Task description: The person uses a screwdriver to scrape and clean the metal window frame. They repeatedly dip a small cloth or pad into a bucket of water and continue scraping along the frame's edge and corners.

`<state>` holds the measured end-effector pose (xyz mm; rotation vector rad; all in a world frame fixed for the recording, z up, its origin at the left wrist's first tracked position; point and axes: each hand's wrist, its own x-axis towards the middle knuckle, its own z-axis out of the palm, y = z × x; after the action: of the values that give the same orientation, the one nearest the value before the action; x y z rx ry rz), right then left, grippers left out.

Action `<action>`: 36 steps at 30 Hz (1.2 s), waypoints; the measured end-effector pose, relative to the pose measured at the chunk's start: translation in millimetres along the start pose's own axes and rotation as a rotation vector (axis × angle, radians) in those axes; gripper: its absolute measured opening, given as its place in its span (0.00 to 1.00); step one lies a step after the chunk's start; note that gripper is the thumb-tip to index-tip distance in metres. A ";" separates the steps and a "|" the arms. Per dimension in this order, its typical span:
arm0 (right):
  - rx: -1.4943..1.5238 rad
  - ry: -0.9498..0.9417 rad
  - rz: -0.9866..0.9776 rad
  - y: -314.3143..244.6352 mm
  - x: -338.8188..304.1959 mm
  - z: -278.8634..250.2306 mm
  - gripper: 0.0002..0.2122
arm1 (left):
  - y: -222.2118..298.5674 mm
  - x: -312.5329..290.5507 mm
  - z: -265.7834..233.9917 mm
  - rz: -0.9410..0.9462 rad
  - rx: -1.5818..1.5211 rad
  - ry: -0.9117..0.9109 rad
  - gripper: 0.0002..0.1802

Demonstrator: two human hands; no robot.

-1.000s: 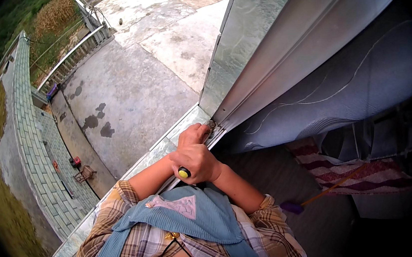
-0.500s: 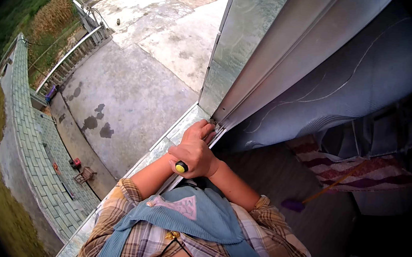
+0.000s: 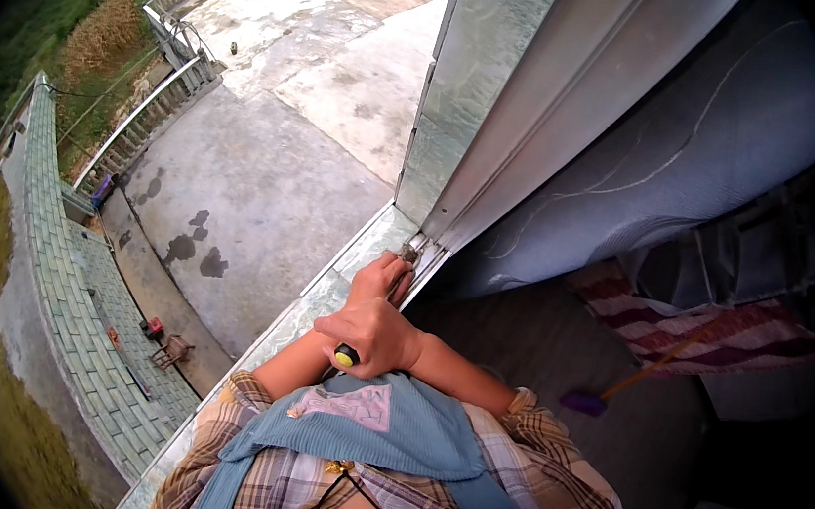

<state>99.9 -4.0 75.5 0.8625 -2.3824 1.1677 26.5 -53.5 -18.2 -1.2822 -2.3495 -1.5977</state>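
Note:
My right hand (image 3: 374, 336) is closed around a tool with a black and yellow handle end (image 3: 346, 355); I cannot make out its kind. Just beyond it, my left hand (image 3: 382, 278) is curled at the sill, its fingers by a thin dark shaft and partly hidden. The right hand crosses over the left wrist. A small brownish clump (image 3: 410, 254) sits at the end of the metal window track (image 3: 435, 255), close to the left fingertips. Beside the track runs the pale green tiled sill (image 3: 307, 315), under the left forearm.
A metal window frame (image 3: 553, 101) rises ahead, next to a tiled outer wall (image 3: 490, 84). Inside, to the right, are a grey-blue patterned panel (image 3: 675, 163), a striped cloth (image 3: 726, 338) and a purple broom (image 3: 584, 402). Outside, below, lies a concrete yard (image 3: 266, 180) with a railing.
Both hands have drawn back toward me along the sill, away from the frame's corner. The brownish clump at the track's end now shows more plainly.

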 end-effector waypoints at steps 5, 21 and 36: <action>-0.053 -0.010 -0.057 4.6 6.2 -6.7 0.12 | -8.3 3.0 5.0 0.053 0.037 0.035 0.08; -0.006 0.086 -0.020 6.1 6.1 -24.3 0.09 | -8.2 16.0 9.9 -0.015 -0.010 -0.060 0.06; -0.070 0.055 -0.028 24.3 -4.2 -12.5 0.08 | -8.8 25.6 16.9 0.064 -0.033 0.016 0.04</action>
<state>87.6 19.1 66.4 0.8283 -2.3446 1.0771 10.9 -25.8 -21.6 -1.3310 -2.2582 -1.6279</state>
